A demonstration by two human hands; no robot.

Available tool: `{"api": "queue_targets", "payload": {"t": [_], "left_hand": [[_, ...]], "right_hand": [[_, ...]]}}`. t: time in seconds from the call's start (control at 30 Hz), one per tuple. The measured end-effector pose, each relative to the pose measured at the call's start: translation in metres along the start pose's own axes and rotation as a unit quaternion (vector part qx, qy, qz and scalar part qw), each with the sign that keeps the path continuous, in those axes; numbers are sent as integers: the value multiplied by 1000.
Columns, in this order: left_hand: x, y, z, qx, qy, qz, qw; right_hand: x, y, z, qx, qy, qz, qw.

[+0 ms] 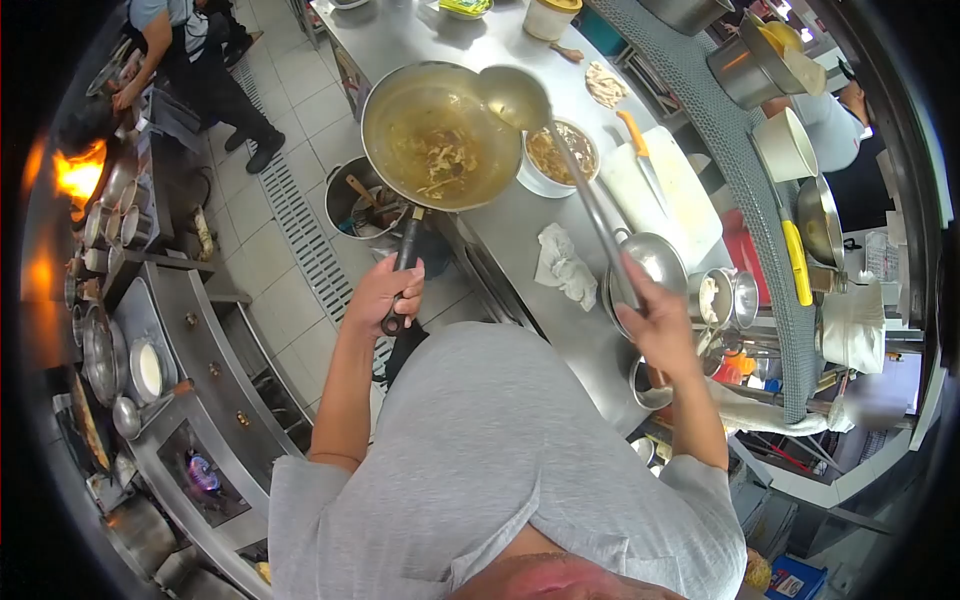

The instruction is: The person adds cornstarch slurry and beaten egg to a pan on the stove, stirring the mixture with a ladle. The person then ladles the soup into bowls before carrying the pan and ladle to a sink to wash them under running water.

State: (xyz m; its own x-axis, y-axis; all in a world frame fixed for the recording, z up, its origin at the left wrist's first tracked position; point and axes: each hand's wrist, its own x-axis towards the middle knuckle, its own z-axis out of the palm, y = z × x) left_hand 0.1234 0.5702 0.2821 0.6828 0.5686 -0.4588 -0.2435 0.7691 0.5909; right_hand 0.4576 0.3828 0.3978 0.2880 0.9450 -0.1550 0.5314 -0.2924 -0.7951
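My left hand (pixel 383 290) is closed around the black handle of a wok (pixel 395 125), raised at the counter's edge. Brown sauce and bits of food (pixel 447 155) lie in the wok's bottom. In my right hand (pixel 657 322) is the long handle of a ladle (pixel 515 97). The ladle's round bowl is over the wok's right rim; whether they touch I cannot tell. Just right of the wok, a white bowl (pixel 530 181) on the counter holds brown soup with pieces in it.
On the steel counter (pixel 400 35) are a cutting board (pixel 690 185), an orange-handled knife (pixel 634 135), a crumpled cloth (pixel 563 265) and metal bowls (pixel 655 258). A pot with utensils (pixel 345 205) stands below the wok. Flames (pixel 80 175) rise at left near another person (pixel 190 75).
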Motion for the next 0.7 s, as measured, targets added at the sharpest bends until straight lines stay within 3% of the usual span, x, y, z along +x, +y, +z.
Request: {"api": "queue_targets", "payload": {"t": [0.03, 0.1, 0.17, 0.2, 0.27, 0.4, 0.7], "left_hand": [[0, 0, 2, 16, 7, 0, 1000], [1, -2, 10, 47, 21, 3, 999], [6, -5, 14, 85, 29, -7, 996], [9, -6, 13, 104, 36, -11, 994], [11, -8, 7, 87, 33, -8, 996], [3, -4, -3, 47, 24, -9, 999], [1, -3, -15, -31, -21, 15, 999]], "right_hand": [[5, 8, 7, -131, 2, -79, 988], [10, 13, 30, -206, -9, -139, 969], [3, 9, 45, 30, -87, -21, 996], [0, 1, 48, 192, -130, 80, 969], [-3, -22, 47, 431, -156, 225, 860], [-5, -17, 45, 663, -203, 245, 678], [-23, -27, -1, 639, -122, 185, 737]]}}
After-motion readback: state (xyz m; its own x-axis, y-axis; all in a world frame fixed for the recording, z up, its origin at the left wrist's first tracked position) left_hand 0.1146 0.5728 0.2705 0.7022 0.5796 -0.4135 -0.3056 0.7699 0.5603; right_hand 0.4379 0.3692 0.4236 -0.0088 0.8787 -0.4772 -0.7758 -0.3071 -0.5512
